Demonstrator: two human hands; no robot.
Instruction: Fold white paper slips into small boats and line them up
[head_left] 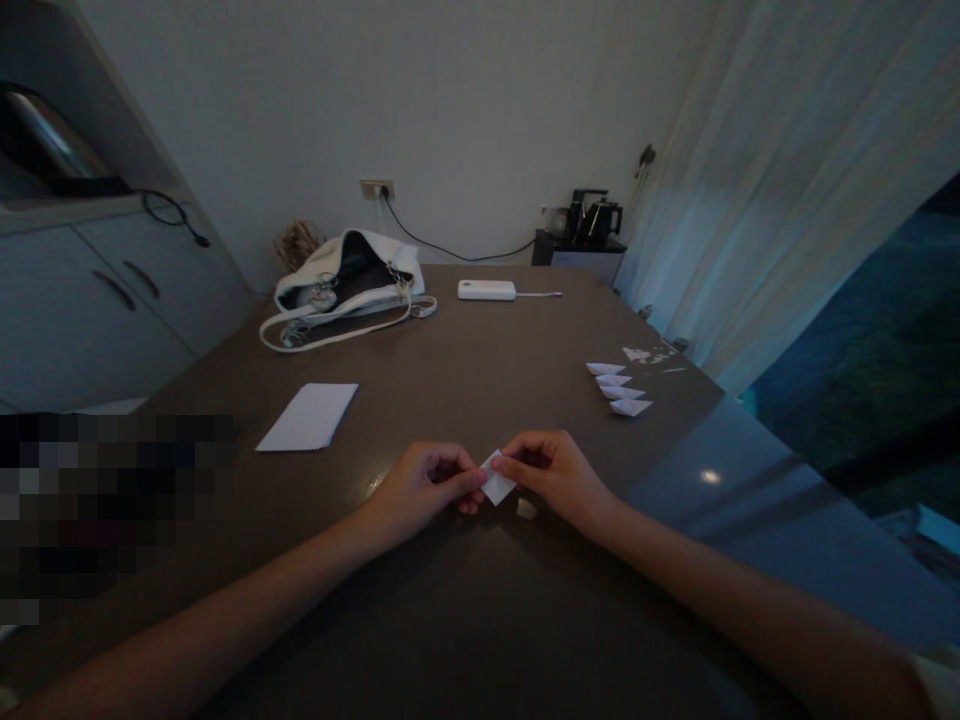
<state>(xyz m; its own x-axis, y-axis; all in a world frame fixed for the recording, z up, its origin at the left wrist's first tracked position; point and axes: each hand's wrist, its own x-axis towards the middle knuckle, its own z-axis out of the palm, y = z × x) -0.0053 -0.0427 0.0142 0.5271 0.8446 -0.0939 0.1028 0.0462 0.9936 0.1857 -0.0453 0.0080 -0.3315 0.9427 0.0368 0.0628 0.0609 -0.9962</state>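
A small folded piece of white paper point(498, 486), shaped like a diamond, is pinched between both hands over the near middle of the table. My left hand point(439, 483) grips its left corner between thumb and fingers. On the upper right edge, my right hand point(555, 474) closes its thumb and fingers. Just below the right fingers lies a small pale paper scrap point(526, 509). Several folded paper boats point(621, 392) stand in a row to the right. A stack of white paper sheets point(309, 418) rests to the left.
A white handbag point(352, 280) lies open on the table's point(480, 370) far left. Behind the hands is a white power bank point(487, 290) with a short cable. Torn paper bits point(646, 354) are scattered near the right edge. A black kettle point(601, 220) stands beyond the table.
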